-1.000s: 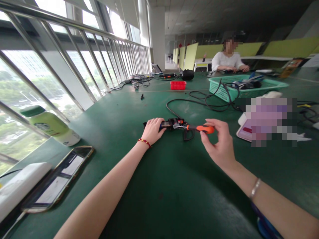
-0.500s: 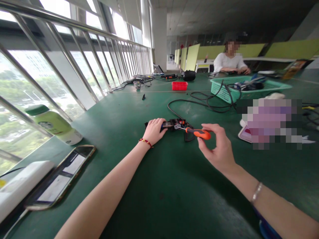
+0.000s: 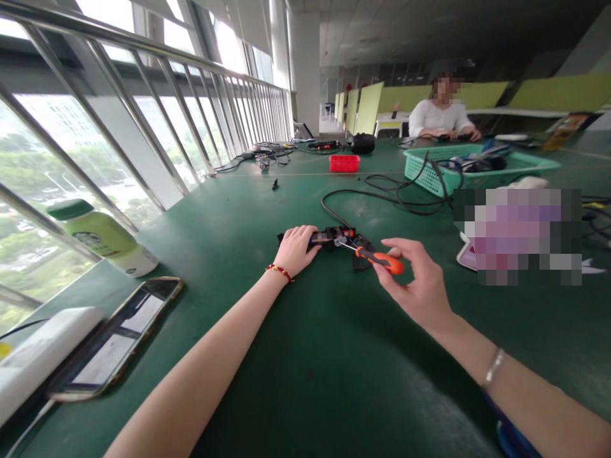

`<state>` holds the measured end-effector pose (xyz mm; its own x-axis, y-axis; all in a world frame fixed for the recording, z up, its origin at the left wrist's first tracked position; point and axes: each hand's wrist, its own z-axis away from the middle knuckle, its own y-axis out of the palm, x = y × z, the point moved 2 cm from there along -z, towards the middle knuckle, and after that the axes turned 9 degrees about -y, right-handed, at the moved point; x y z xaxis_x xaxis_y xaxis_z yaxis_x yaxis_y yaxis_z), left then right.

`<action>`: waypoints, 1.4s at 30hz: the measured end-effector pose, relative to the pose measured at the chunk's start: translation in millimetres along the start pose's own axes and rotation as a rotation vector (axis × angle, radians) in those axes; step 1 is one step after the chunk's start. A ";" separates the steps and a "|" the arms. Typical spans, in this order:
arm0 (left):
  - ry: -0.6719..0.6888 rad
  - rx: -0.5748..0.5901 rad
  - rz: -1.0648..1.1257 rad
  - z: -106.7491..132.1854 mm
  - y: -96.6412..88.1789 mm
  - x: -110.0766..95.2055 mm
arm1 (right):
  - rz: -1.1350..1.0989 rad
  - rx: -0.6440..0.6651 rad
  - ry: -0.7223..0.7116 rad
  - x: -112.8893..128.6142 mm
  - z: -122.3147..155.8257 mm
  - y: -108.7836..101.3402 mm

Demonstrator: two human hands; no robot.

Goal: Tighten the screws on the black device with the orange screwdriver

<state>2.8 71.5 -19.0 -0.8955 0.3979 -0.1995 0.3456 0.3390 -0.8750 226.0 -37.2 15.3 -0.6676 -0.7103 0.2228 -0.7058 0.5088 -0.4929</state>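
Note:
My left hand (image 3: 298, 248) is wrapped over a black corded device (image 3: 329, 238) lying on the table and presses it down. The device's housing looks opened, with a metal part and small orange-red pieces showing; its left part is hidden under my fingers. My right hand (image 3: 420, 277) is curled round the handle of an orange and black screwdriver (image 3: 382, 259), thumb beneath and index finger above. The screwdriver's thin shaft points left, and its tip reaches the device's exposed inside; the exact contact is too small to tell.
On the left are a green bottle (image 3: 102, 238), a phone (image 3: 119, 343) and a white power strip (image 3: 48, 350). Farther back stand a red tray (image 3: 344, 164) and a green basket (image 3: 429, 172) with tools. A black cable (image 3: 334, 194) runs behind the device. Across the table sits a person (image 3: 439, 117).
The screwdriver's handle end has tipped slightly lower toward me, and my right thumb and fingers have shifted a little left. My left hand and the device have stayed put.

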 end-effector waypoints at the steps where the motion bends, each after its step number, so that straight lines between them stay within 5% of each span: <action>1: -0.001 0.002 0.002 -0.1 0.1 0.0 | 0.004 0.038 0.034 -0.3 0.7 0.5; 4: -0.007 0.011 0.008 -0.5 0.0 -0.2 | 0.001 0.090 0.110 -1.7 1.7 1.1; 9: -0.005 0.004 0.003 -0.3 -1.1 -1.0 | -0.002 -0.054 0.021 -0.3 -0.6 -1.2; 15: -0.010 0.010 -0.008 -0.2 -1.8 -1.5 | 0.026 0.062 0.146 -1.1 0.5 1.1; 22: -0.005 0.006 -0.002 -0.1 -2.0 -1.3 | -0.001 -0.088 0.080 -0.5 -1.1 -0.9; 29: -0.019 0.015 0.010 -0.1 -2.0 -1.3 | -0.087 0.089 0.354 -5.9 1.0 0.8; 35: -0.007 0.001 0.003 -0.3 -1.6 -0.9 | -0.067 -0.123 0.155 -3.6 0.4 1.2; 42: -0.017 0.010 0.007 -0.7 -0.6 -0.9 | -0.106 0.116 0.370 -5.8 2.1 2.5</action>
<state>3.5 71.5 -18.0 -0.8978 0.3854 -0.2129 0.3490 0.3282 -0.8778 228.6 -32.8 11.0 -0.6476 -0.5224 0.5547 -0.7582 0.3687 -0.5378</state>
